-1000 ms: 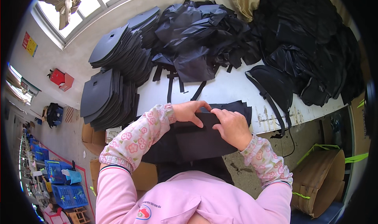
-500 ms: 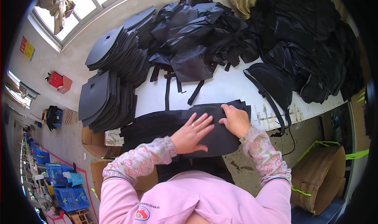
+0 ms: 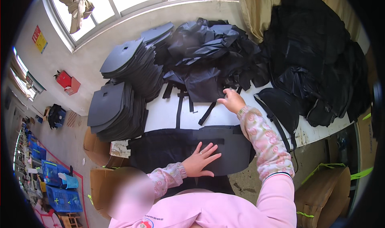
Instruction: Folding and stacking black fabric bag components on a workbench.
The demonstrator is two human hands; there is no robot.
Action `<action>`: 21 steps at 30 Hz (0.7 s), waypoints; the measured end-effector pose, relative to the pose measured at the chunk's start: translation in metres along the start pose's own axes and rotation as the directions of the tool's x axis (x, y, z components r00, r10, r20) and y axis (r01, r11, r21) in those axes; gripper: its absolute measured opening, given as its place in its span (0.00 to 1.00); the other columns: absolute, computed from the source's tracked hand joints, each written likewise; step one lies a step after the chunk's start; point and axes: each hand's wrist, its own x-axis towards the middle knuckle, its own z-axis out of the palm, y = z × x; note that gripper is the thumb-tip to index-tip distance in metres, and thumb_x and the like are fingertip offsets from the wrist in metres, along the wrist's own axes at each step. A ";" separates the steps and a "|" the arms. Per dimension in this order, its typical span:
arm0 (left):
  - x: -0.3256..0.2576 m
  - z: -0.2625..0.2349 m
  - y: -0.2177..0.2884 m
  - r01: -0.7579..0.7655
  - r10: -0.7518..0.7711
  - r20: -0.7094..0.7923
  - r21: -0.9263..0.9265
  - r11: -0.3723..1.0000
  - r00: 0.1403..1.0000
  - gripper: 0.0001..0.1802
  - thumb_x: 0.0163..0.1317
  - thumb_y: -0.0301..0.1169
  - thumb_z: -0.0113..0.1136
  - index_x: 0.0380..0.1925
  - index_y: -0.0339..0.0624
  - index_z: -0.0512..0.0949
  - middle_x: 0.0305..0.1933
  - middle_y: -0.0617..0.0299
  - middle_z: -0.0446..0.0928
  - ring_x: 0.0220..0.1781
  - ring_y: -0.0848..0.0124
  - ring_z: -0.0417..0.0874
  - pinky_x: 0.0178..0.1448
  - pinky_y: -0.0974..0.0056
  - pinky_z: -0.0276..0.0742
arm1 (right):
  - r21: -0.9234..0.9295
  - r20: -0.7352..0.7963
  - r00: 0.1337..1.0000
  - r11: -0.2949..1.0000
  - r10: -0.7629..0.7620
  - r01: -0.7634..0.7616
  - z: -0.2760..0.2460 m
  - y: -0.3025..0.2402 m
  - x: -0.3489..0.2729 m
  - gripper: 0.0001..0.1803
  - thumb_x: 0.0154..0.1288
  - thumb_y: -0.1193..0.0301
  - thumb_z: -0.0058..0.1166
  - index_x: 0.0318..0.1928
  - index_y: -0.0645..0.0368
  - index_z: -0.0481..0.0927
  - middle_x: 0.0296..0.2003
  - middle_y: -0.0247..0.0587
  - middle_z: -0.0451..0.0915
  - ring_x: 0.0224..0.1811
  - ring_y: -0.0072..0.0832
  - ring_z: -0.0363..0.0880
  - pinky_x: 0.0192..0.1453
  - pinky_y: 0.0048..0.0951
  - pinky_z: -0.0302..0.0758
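Observation:
A dark grey foam panel (image 3: 234, 154) with rounded corners lies over a black fabric piece (image 3: 150, 149) along the table's near edge. On the panel my left hand (image 3: 199, 160) rests flat, its fingers spread and a ring on one. My right hand (image 3: 233, 101) is stretched farther out, at the near edge of a heap of black coated fabric pieces (image 3: 204, 81). Its thumb and forefinger are apart; the other fingers are partly hidden. Black straps (image 3: 180, 109) trail from the heap over the white table (image 3: 160, 117).
Stacks of grey foam panels (image 3: 110, 107) stand at the left. A black bag with a strap (image 3: 280, 105) lies at the right, before a tall pile of black bags or cloth (image 3: 309, 39). Cardboard boxes (image 3: 325, 192) stand below the table on both sides.
My right hand has left the foam panel and reached forward to the fabric heap. My left hand stays flat on the panel. The whole view has shifted, showing more window.

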 end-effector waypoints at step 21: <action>-0.008 -0.087 -0.118 0.059 -0.792 -0.087 -0.986 0.153 0.604 0.21 0.73 0.44 0.55 0.54 0.39 0.75 0.47 0.60 0.80 0.46 0.72 0.83 0.50 0.65 0.81 | -0.088 -0.232 0.898 0.928 -0.373 0.363 0.061 -0.080 -0.006 0.15 0.58 0.60 0.66 0.35 0.56 0.77 0.31 0.46 0.83 0.35 0.47 0.84 0.41 0.46 0.78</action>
